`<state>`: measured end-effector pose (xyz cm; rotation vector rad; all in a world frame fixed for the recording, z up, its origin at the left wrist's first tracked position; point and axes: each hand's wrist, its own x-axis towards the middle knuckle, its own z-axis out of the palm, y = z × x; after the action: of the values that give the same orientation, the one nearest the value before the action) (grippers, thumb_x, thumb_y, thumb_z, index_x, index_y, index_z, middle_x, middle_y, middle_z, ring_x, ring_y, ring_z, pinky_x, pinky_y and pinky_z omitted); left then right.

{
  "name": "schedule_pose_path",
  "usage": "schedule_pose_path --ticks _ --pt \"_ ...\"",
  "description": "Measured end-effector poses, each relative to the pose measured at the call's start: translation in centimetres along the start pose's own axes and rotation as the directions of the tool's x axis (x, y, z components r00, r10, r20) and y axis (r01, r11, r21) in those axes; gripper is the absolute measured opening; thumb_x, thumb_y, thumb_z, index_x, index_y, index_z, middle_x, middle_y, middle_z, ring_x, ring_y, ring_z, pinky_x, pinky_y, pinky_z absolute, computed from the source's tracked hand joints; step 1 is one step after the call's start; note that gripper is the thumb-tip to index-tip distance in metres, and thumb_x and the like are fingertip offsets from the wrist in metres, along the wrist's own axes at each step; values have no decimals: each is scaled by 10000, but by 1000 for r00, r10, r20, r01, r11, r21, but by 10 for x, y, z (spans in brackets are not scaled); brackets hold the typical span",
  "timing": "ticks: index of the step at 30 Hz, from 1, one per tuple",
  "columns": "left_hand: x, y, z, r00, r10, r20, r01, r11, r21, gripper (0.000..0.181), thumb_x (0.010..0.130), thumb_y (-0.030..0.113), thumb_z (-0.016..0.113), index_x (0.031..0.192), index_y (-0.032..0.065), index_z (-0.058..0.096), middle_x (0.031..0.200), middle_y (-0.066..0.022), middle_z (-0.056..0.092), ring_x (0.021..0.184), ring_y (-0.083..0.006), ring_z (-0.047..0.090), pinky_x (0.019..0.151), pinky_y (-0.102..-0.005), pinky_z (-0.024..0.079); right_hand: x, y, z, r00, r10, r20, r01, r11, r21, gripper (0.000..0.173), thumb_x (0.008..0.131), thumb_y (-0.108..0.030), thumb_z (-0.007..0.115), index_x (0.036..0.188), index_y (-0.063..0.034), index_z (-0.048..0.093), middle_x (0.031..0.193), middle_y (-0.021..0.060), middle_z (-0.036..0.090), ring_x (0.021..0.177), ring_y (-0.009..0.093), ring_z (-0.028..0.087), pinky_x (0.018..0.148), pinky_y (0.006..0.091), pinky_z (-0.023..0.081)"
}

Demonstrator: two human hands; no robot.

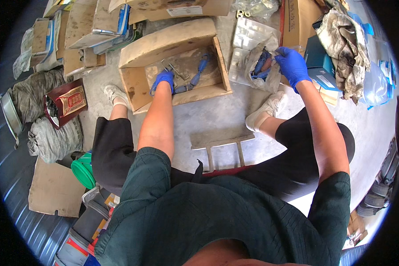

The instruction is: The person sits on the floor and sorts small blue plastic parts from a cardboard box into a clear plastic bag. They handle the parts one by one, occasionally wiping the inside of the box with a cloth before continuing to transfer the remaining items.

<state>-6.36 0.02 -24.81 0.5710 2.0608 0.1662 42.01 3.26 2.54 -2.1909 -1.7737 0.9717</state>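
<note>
An open cardboard box [199, 98] lies on the floor before me. My left hand [163, 81], in a blue glove, reaches into its left part, over blue coiled pieces; its fingertips are partly hidden, so its grip is unclear. Just beyond that hand lies a metal bracket [178, 71]. Blue coiled parts [195, 78] stretch across the box floor towards its right side. My right hand [292, 65], also gloved in blue, pinches the right rim of a translucent plastic bag [272, 81]. Inside the bag are blue and reddish parts [262, 66].
A clear compartment organizer [239, 63] lies under the bag. Cardboard boxes [86, 26] are stacked at the upper left. A teal box [319, 63], a stained cloth [344, 50] and a water bottle [377, 86] stand at the right. Sacks [55, 139] and a dark red bag [66, 103] lie left.
</note>
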Motion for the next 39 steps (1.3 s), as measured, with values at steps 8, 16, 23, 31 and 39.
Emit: schedule_pose_path --ticks 8,16,23,31,39 --pt "-117 53 -59 869 492 42 -482 864 -145 244 923 199 572 1017 -1 676 913 -108 692 729 -183 621 639 -343 492 -5 -13 -11 997 -77 -28 73 988 -134 277 821 -205 598 1036 -64 699 1013 218 666 970 384 636 848 434 497" --pt "-215 59 -89 784 602 -154 -603 678 -420 234 1005 240 496 990 59 644 798 7 624 632 -72 538 524 -202 414 -12 -17 -14 993 -101 -63 92 987 -135 257 808 -191 603 1002 -54 701 1004 226 663 966 393 634 838 451 495" --pt "-261 45 -106 756 583 -296 -628 519 -580 225 990 298 537 1070 102 613 1034 -24 628 886 -123 594 713 -293 517 -4 -6 -7 992 -118 -54 111 986 -126 241 799 -178 616 988 -52 697 1005 228 659 969 399 627 840 458 491" --pt "-280 51 -127 921 382 73 106 -66 -992 327 1039 362 345 1190 92 452 1360 -251 482 1249 -399 488 1029 -523 431 0 -3 -4 989 -139 -48 131 980 -151 264 806 -176 616 1032 -71 703 1004 216 672 961 385 643 846 450 504" --pt "-245 90 -173 898 427 102 216 -227 -950 366 989 186 365 1244 -61 454 1326 -276 483 1223 -405 495 1068 -512 398 4 3 -5 993 -106 -60 99 988 -115 265 808 -146 645 1045 -40 695 981 203 686 921 360 664 818 418 512"
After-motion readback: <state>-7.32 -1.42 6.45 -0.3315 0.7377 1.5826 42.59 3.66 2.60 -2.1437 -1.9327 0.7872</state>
